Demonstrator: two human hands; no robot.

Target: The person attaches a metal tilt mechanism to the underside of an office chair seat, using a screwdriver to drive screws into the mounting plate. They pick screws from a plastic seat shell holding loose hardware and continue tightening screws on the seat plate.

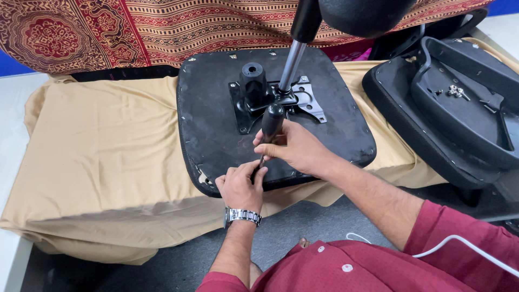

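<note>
A black upturned chair seat (216, 124) lies on a tan cloth (108, 157), its metal mounting plate (311, 103) and black socket facing up. My right hand (294, 146) grips a black-handled screwdriver (271, 121), held nearly upright with its tip near the seat's front edge. My left hand (239, 186), a metal watch on its wrist, pinches the shaft or a small screw at the tip; which one is hidden. A chrome lever with a black grip (296, 51) rises from the plate.
A black chair back shell (459, 108) holding a few loose screws (457, 92) lies at the right. A red patterned cloth (108, 32) covers the back. Grey floor lies below the bench edge. A white cable (465, 246) crosses my maroon sleeve.
</note>
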